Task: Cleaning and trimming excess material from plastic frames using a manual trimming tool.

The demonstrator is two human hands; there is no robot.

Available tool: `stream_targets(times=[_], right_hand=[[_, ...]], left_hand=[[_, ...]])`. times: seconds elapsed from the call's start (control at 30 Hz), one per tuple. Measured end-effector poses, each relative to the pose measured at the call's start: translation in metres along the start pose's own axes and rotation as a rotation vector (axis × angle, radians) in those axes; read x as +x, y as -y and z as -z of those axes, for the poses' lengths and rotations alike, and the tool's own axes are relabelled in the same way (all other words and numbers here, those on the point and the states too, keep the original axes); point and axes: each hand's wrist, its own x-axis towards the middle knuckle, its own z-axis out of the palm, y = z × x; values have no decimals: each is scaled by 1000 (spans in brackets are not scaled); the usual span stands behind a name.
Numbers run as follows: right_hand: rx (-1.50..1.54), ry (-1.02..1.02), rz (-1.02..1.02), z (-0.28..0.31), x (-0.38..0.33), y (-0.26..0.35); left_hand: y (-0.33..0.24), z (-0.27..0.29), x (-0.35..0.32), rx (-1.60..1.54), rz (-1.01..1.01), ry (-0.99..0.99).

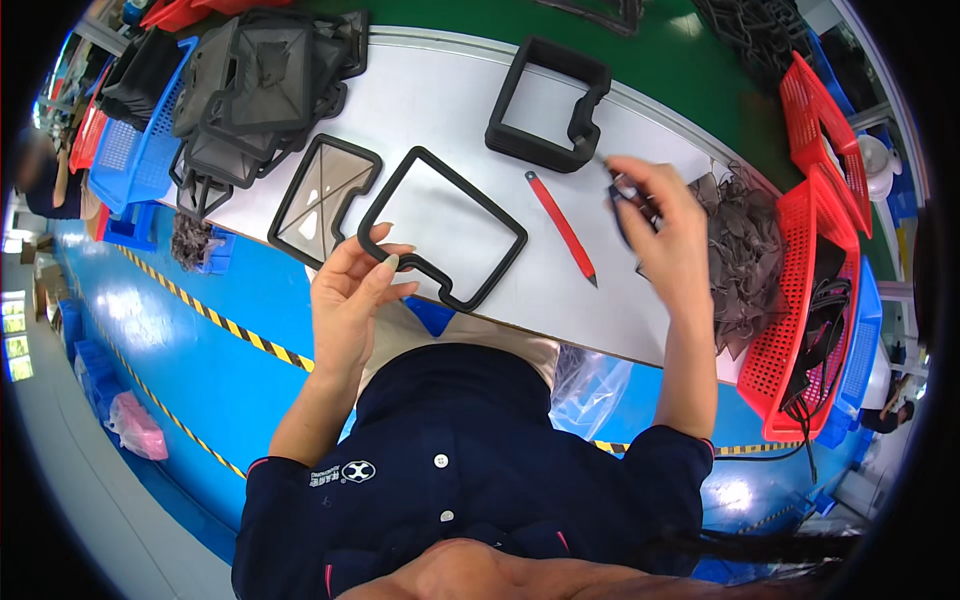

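My left hand [350, 295] pinches the near left edge of a black frame [471, 192] with a notched corner, tilted over the white table. Raised at the right, my right hand [662, 225] is closed around a small dark-handled tool [632, 196]; motion blurs it, so its kind is unclear. Between the hands lies a red, flat, pencil-like stick [560, 228] with a dark pointed tip. Beyond it stands a neat stack of black frames [540, 152]. Left of the held frame, another notched frame with a translucent grey sheet [318, 200] lies flat.
A heap of sheet-covered frames [265, 85] covers the table's far left, beside a blue basket [135, 160]. Dark crumpled scraps [742, 250] lie at the right, against a red basket [775, 375] holding black strips. Another red basket [808, 125] is behind it.
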Motion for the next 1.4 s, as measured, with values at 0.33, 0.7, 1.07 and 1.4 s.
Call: stream_targets(times=[0.33,0.7,1.07,1.4], right_hand=[[21,366,412,-48,-10,47],[-40,475,405,-42,-3,57],[-11,548,398,-40,1,54],[37,515,384,-44,-1,49]], left_hand=[[-6,-7,-9,106,-130,-20],[-7,-8,-16,235,-221,-15],[-8,-11,-17,246,-238,20],[-7,-9,-16,242,-244,27]])
